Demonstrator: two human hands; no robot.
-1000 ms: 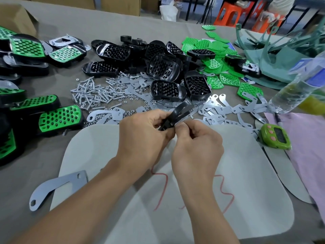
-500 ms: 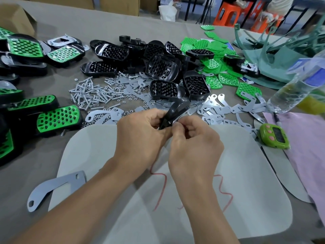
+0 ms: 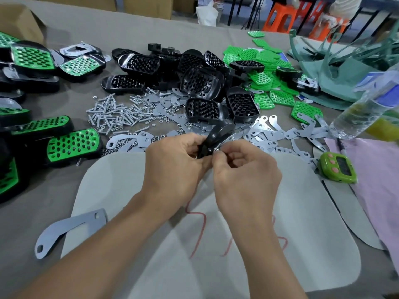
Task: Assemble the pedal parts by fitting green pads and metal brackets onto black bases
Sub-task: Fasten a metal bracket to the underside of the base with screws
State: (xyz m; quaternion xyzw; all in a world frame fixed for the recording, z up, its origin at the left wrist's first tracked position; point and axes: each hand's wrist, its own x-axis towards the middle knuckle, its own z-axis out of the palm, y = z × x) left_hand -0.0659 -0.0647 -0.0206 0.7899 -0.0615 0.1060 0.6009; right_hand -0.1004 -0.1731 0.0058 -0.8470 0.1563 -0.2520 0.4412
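Assembled pedals [image 3: 73, 145] with green tops sit at far left; a loose metal bracket [image 3: 71, 229] lies nearer, its wide end overlapping a pale mat [image 3: 121, 182]; a heap of screws [image 3: 116, 117] lies farther back; above the mat, hands close together, the left hand [image 3: 172, 167] grips a black base [image 3: 216, 137] turned on edge while the right hand [image 3: 244, 171] pinches its near end, fingers curled; behind them lie piled black bases [image 3: 200, 83], green pads [image 3: 263, 61] and scattered metal brackets [image 3: 280, 132]; a green timer [image 3: 338, 167] and a plastic bottle [image 3: 364, 108] sit at right
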